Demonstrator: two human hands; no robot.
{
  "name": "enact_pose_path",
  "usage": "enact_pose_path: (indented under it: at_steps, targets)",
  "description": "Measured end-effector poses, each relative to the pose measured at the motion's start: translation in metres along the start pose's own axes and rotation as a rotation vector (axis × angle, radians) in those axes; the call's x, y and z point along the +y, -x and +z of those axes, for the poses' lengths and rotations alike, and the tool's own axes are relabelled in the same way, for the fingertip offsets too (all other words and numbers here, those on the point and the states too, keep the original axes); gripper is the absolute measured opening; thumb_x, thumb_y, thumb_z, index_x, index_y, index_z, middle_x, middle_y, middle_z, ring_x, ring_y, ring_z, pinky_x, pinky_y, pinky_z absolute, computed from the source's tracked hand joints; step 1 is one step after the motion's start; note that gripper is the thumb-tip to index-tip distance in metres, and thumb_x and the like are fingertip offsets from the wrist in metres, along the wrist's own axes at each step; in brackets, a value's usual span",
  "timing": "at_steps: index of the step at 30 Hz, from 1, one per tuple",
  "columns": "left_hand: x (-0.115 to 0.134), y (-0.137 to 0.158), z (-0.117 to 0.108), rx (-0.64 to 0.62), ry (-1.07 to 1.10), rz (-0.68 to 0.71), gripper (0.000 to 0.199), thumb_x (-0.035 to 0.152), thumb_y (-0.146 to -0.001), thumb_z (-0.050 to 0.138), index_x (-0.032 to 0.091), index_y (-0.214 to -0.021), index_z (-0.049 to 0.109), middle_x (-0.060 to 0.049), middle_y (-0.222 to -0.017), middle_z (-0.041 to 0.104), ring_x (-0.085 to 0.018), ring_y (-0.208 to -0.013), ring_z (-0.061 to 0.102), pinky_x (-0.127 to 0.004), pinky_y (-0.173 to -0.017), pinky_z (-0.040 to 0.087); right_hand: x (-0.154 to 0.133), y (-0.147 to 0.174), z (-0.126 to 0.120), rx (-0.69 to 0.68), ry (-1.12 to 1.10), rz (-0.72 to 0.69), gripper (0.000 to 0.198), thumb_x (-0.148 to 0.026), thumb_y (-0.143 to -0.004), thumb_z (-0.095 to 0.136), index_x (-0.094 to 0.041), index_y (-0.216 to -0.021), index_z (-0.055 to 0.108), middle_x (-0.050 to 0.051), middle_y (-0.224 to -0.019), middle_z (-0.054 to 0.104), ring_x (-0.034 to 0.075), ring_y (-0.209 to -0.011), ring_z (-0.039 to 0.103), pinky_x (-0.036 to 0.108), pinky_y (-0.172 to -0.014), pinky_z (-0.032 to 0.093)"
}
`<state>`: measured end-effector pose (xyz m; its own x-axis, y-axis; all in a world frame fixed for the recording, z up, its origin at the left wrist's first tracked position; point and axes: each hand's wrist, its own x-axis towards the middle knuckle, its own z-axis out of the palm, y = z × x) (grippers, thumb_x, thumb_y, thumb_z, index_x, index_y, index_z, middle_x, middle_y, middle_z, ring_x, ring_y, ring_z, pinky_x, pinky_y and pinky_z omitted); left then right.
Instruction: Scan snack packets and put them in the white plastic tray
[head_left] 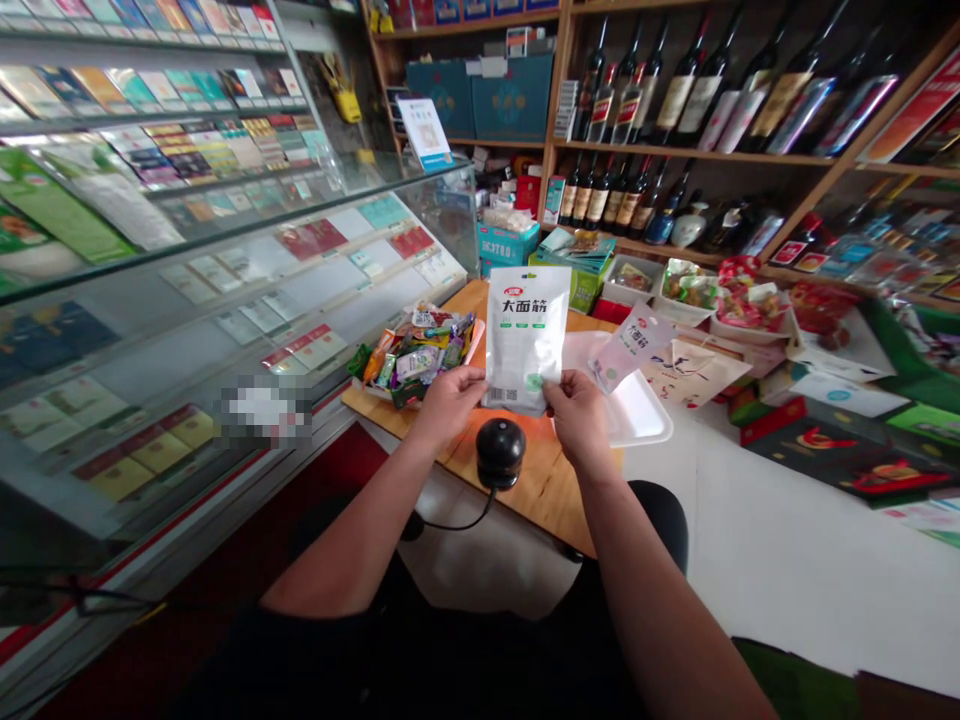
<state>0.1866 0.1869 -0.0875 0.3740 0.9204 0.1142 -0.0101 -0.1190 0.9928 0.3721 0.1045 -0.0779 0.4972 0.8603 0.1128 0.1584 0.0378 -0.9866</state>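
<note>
A white snack bag [527, 340] with black characters, a red logo and a hang hole is held upright in front of me. My left hand [451, 402] pinches its lower left edge, and my right hand [576, 408] grips the lower right corner. Under the bag stands a round black device [500, 452] with a cable, on the small wooden table [547, 490]. To the right, a pinkish snack bag [632, 346] with similar characters leans in a white tray [651, 415]. Left of the bag sits a box heaped with small wrapped snacks [420, 355].
A glass display counter [247, 290] with cigarette packs runs along the left. Wooden shelves [675, 155] with wine bottles fill the back. Open boxes of snacks [690, 285] and a dark gift box [840, 445] stand on the right, near a paper bag [694, 372].
</note>
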Motion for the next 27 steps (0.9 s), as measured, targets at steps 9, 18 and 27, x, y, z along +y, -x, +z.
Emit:
enact_pose_path:
  at_steps: [9, 18, 27]
  targets:
    - [-0.045, -0.025, 0.007, -0.067, -0.147, 0.060, 0.016, 0.026, -0.081, 0.067, 0.016, -0.091, 0.059, -0.003, -0.079, 0.068, -0.016, -0.068, 0.064, -0.027, -0.064, 0.049, 0.036, -0.025, -0.007, 0.020, 0.337, -0.035, 0.020, -0.039, -0.088, 0.057, -0.019, -0.088, 0.056, 0.001, -0.069, 0.063, 0.017, -0.063, 0.057, 0.026, -0.058, 0.038]
    - [-0.075, -0.043, 0.003, -0.105, -0.194, -0.004, 0.023, 0.032, -0.081, 0.067, 0.014, -0.094, 0.066, -0.007, -0.090, 0.072, -0.017, -0.076, 0.067, -0.028, -0.070, 0.054, 0.071, -0.042, -0.009, 0.006, 0.406, -0.038, 0.012, -0.032, -0.086, 0.057, -0.020, -0.085, 0.054, -0.002, -0.064, 0.061, 0.016, -0.059, 0.057, 0.026, -0.059, 0.037]
    - [-0.094, -0.044, 0.005, -0.131, -0.339, -0.006, 0.022, 0.035, -0.087, 0.062, 0.016, -0.095, 0.068, -0.004, -0.085, 0.071, -0.015, -0.071, 0.067, -0.026, -0.066, 0.053, 0.095, -0.042, -0.011, 0.031, 0.511, -0.017, 0.010, -0.030, -0.085, 0.056, -0.020, -0.083, 0.054, 0.000, -0.072, 0.060, 0.016, -0.066, 0.056, 0.026, -0.062, 0.035]
